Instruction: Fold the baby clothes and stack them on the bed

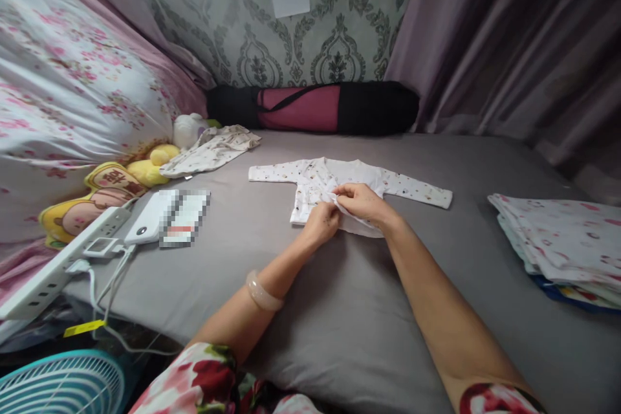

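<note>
A small white baby top [317,178] with a fine print lies spread flat on the grey bed sheet [339,310], its long sleeves stretched out to both sides. My left hand [321,222] and my right hand [361,202] meet at the middle of its front. Both are closed in a pinch on the fabric or its ties near the lower front edge. A pale bangle [262,292] sits on my left wrist.
A stack of folded printed cloths [563,242] lies at the right. Another small garment [213,149] and soft toys [145,171] lie at the left beside a flowered quilt [63,90]. A power strip [58,259], a white device [145,220] and a fan [63,385] sit at the lower left. A dark roll [315,107] lies along the wall.
</note>
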Demonstrator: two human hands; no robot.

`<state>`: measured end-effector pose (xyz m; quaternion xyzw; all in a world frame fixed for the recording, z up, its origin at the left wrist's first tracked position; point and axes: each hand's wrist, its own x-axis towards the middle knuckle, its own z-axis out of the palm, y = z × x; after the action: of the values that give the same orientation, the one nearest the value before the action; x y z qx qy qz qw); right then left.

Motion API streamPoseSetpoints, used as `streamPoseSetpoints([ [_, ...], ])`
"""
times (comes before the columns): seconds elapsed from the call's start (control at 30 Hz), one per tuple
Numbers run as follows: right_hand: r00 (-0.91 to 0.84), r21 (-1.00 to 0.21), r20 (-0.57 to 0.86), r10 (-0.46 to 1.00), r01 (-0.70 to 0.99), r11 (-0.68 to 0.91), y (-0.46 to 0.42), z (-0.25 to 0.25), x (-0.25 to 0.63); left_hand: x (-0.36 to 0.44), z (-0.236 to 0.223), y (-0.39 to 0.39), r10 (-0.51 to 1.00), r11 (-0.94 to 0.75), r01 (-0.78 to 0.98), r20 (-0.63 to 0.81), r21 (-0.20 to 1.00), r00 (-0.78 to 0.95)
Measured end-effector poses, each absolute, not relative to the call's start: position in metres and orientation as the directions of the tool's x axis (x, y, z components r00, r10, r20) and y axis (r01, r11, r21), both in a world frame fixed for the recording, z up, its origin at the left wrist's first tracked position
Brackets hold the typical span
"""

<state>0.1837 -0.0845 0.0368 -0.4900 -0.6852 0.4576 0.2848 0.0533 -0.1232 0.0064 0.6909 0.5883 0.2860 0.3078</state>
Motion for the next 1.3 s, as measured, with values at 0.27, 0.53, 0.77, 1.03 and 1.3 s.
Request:
streamPoseSetpoints([
  [0.27, -0.406, -0.901, -0.297, 0.864, 0.419, -0.113, -0.090, 0.062, 0.199, 0.030, 0.004, -0.116, 0.965, 0.253, 0.265, -0.222, 0.930, -0.141],
  [0.53, 0.143, -0.515, -0.513, 0.846, 0.738, -0.436, -0.071, 0.045, 0.265, 0.029, 0.001, -0.125, 0.995, -0.008, 0.657, 0.068, 0.754, -0.066],
  [0.77, -0.082, -0.480, -0.622, 0.779, 0.825, -0.297, -0.073, 0.043, 0.271, 0.028, 0.000, -0.125, 0.989, -0.131, 0.855, 0.123, 0.502, 0.079],
  [1.03, -0.015, -0.395, -0.186, 0.983, 0.917, -0.061, -0.079, 0.049, 0.254, 0.035, 0.008, -0.133, 0.990, -0.136, 0.897, 0.099, 0.421, 0.104],
  [1.3, -0.250, -0.490, -0.035, 0.968, 0.848, 0.201, -0.049, 0.035, 0.207, 0.042, 0.003, -0.137, 0.969, -0.231, 0.921, 0.158, 0.313, 0.189],
])
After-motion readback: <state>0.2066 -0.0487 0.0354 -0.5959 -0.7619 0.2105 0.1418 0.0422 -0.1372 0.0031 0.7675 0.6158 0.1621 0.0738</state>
